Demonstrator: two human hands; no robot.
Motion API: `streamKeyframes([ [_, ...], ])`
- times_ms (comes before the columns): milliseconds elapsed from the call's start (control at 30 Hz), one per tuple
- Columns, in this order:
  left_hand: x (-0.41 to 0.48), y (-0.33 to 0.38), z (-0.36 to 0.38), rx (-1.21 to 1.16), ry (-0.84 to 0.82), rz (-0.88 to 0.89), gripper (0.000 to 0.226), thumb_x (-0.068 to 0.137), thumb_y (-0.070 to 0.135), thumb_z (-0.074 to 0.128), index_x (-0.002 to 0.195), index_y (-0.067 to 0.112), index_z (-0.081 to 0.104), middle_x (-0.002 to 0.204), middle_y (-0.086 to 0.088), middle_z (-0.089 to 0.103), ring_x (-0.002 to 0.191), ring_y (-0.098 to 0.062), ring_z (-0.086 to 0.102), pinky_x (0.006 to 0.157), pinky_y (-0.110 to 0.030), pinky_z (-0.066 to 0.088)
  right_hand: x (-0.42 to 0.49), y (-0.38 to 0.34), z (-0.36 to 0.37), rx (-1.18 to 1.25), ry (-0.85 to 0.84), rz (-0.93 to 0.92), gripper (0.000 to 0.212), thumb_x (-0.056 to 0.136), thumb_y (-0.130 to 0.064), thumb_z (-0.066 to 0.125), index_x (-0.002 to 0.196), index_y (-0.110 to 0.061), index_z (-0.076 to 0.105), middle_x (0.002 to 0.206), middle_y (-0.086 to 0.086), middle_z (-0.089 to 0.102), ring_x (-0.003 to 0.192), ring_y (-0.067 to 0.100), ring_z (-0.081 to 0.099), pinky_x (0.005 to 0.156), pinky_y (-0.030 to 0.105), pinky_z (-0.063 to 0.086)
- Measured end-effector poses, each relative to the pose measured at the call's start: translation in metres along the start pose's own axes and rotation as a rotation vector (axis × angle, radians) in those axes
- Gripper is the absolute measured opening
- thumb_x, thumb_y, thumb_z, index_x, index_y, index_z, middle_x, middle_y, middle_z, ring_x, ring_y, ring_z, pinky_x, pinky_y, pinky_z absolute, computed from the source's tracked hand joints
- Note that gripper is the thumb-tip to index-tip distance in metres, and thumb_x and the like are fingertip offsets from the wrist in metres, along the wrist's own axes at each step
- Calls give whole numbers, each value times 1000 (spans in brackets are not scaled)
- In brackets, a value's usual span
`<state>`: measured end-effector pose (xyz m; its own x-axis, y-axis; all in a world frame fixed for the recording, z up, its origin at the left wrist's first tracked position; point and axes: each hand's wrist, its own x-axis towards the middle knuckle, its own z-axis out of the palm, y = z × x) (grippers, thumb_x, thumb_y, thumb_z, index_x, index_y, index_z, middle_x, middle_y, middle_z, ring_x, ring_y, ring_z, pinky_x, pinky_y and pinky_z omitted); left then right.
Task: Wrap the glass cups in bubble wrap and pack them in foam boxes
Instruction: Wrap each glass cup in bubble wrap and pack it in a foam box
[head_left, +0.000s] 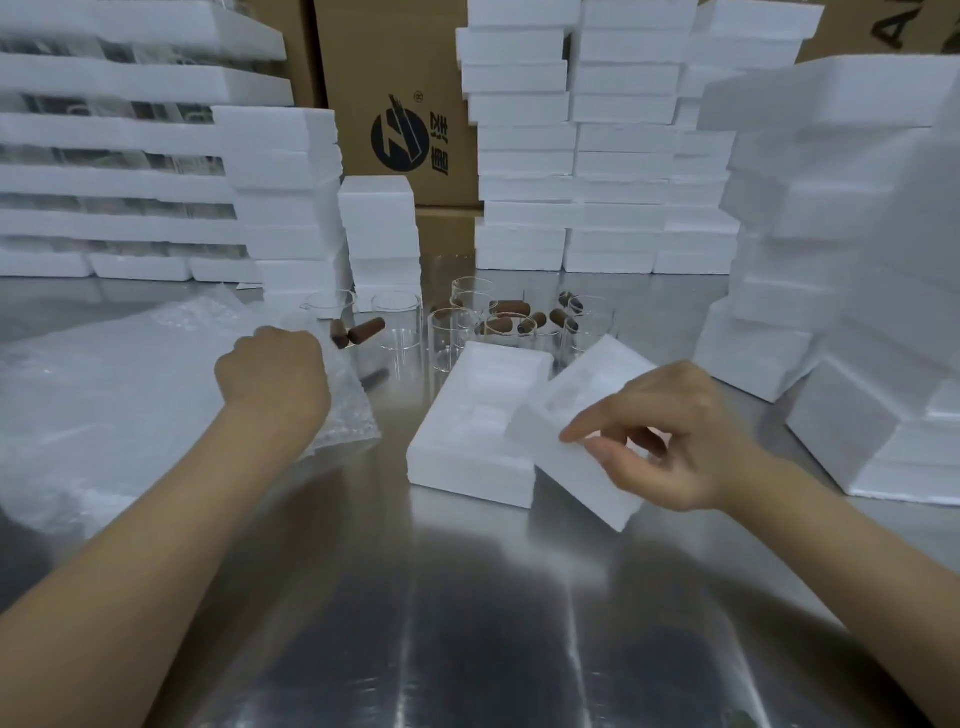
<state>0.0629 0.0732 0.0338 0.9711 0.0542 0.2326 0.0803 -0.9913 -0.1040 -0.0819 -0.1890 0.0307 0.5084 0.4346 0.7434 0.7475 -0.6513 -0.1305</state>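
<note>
left hand (272, 376): forearm extended, fingers curled into fist | right hand (670, 441): thumb and forefinger pinching

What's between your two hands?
The head view shows a white foam box base between the left hand gripping clear bubble wrap and the right hand pinching a white foam lid.

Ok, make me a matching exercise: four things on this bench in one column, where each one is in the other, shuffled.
1 bubble wrap sheet
2 tilted foam box half
3 glass cups
4 cardboard carton

A standing mid-table among brown stoppers
B behind the foam stacks
C gripped by left hand
D pinched by right hand

Pairs: 1-C, 2-D, 3-A, 4-B
</note>
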Motion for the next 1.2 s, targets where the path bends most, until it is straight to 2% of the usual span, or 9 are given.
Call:
streamKeyframes([
  [133,-4,0,-7,-77,41,-8,22,83,-4,55,104,2,57,107,-15,54,102,-33,55,71,-33,37,0,-1,-1,13,49,146,23,82,-24,56,81,-11,75,50,-21,41,42,-8,34,53,3,27],
  [233,-5,0,-14,-224,326,28,21,80,-11,53,101,-4,51,102,-22,49,83,-36,49,57,-31,30,3,0,-5,-53,-44,249,30,81,-42,57,105,-28,68,65,-16,56,56,-2,48,59,15,40],
  [367,-14,8,-26,-393,724,261,12,96,11,53,94,-1,57,93,-18,53,75,-35,50,50,-33,25,5,2,-8,-136,-356,335,53,76,-50,64,127,-49,47,115,-27,47,87,4,54,75,23,46],
  [467,-26,18,-27,-473,816,488,18,95,20,58,87,3,58,84,-12,58,67,-32,53,49,-34,33,4,5,-12,-12,-451,388,60,75,-35,66,131,-48,45,113,-29,50,87,9,55,76,19,44],
  [567,-36,27,-23,-516,794,620,9,83,-4,65,84,3,59,74,-12,58,57,-33,50,46,-37,38,5,2,-14,75,-399,404,47,77,-31,68,121,-43,56,92,-21,60,76,13,59,72,26,48],
  [700,-36,34,-13,-536,656,713,38,68,-21,60,99,2,64,81,-14,63,64,-34,57,51,-41,47,9,-4,-11,11,-224,315,20,77,-32,70,97,-30,68,70,-12,57,63,11,55,60,30,46],
  [900,-35,35,-5,-472,588,687,12,90,10,63,102,10,65,82,-6,71,70,-32,66,50,-35,45,9,-18,13,-288,-386,165,50,86,-50,61,130,-27,58,133,-3,55,124,15,47,104,34,37],
  [1067,-33,41,1,-666,400,687,34,89,29,66,117,13,58,107,-4,68,93,-30,62,71,-35,47,6,-17,11,-271,-500,196,51,87,-34,62,136,-29,50,127,-9,57,112,10,52,94,30,40],
  [1200,-32,45,8,-752,321,690,32,86,26,70,114,15,59,92,0,65,88,-26,61,68,-27,35,5,-16,16,-276,-624,202,52,92,-41,55,141,-33,42,137,-13,50,120,10,47,99,29,38],
])
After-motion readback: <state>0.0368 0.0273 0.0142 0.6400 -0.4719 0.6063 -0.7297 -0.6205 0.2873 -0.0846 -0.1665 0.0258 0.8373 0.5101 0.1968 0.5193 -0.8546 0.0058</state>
